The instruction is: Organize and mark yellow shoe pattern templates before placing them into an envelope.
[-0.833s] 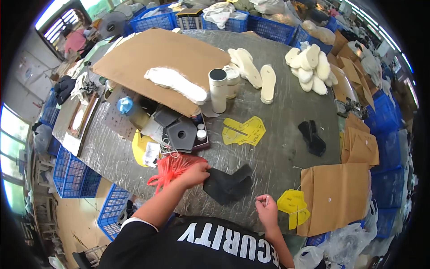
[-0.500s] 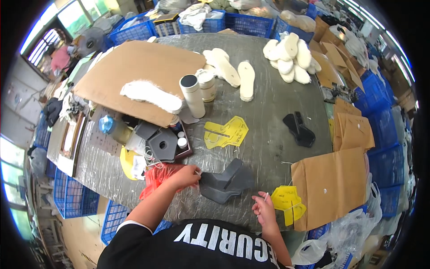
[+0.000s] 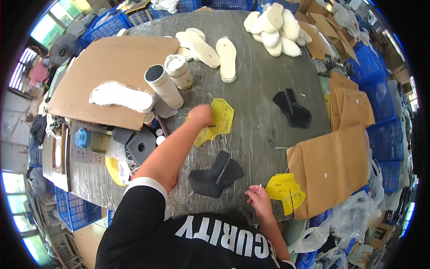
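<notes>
My left hand (image 3: 200, 115) reaches forward over the table, its fingers closed at the left side of a yellow pattern template (image 3: 222, 117) with a slot and handwritten marks. The fingertips are partly hidden. A thin white pen-like stick (image 3: 260, 190) is pinched in my right hand (image 3: 260, 204), low over the near edge. Between my arms lies a dark grey cut piece (image 3: 215, 175) with a slit. Beside my right hand, a second yellow template (image 3: 286, 192) overlaps a brown paper sheet (image 3: 331, 172). A black slotted piece (image 3: 292, 107) rests farther right.
Left of my forearm stand a white flask (image 3: 168, 92), a lidded cup (image 3: 179, 71) and a blue-capped bottle (image 3: 89, 140). A fluffy white insole (image 3: 121, 96) lies on cardboard (image 3: 112, 58). Pale insoles (image 3: 227, 58) and a fluffy pile (image 3: 280, 31) sit at the back.
My left hand has left the dark grey piece and moved forward to the yellow template, which now sits turned. The grey piece lies flat. My right hand still holds the stick. The view has shifted.
</notes>
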### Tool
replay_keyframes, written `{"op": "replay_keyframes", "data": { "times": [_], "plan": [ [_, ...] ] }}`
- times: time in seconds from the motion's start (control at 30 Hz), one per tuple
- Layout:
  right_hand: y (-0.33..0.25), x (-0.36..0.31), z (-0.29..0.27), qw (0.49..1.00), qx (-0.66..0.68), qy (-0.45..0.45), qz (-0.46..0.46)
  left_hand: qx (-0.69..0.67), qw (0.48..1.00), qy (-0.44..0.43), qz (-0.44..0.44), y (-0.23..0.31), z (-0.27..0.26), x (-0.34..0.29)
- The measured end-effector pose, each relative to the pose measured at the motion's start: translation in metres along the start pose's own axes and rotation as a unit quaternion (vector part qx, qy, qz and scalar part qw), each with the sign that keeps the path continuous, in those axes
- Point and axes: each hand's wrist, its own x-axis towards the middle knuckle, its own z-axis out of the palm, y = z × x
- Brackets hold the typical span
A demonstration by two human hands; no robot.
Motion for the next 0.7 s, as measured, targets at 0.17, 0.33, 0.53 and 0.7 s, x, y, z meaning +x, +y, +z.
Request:
{"op": "replay_keyframes", "data": {
  "times": [0.17, 0.33, 0.53, 0.7],
  "plan": [
    [-0.007, 0.003, 0.002, 0.994, 0.089, -0.043, 0.051, -0.261, 0.963, 0.032, 0.061, -0.011, -0.03, -0.026],
    [-0.026, 0.008, 0.012, 0.958, 0.241, -0.133, 0.08, -0.551, 0.783, -0.057, 0.284, -0.026, -0.026, -0.129],
    [-0.021, 0.017, 0.043, 0.94, 0.262, -0.212, 0.045, -0.52, 0.785, -0.169, 0.293, -0.04, 0.042, -0.202],
    [-0.015, 0.01, 0.055, 0.976, 0.186, -0.098, -0.052, -0.836, 0.492, -0.243, 0.008, -0.048, 0.047, -0.234]
  ]
}}
